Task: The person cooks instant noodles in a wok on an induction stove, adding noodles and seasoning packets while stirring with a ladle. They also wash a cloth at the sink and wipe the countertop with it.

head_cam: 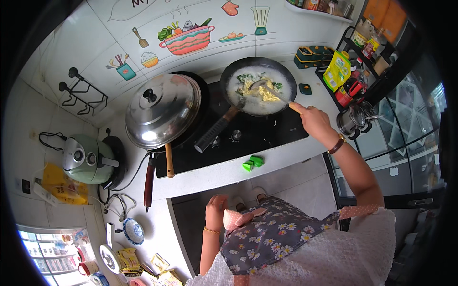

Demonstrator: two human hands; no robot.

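My right hand point(315, 121) grips the wooden handle of a metal ladle point(275, 93). Its head rests among yellow noodles point(269, 93) and leafy greens point(277, 85) in whitish, foamy liquid. All this is in a black wok point(229, 98) on the right side of the black glass cooktop point(250, 134); the wok's long handle angles toward the front left. Low in front of the apron point(275, 236) hangs my left hand point(216, 208), fingers loosely curled, away from the counter. Whether anything is inside its curl is hidden.
A steel-lidded pan point(161, 111) covers the left burner, with two handles jutting past the counter edge. Green pieces point(254, 162) lie at the front edge. At left stands a green air fryer point(89, 159); at right, a bottle rack point(357, 71) and steel pot point(352, 116).
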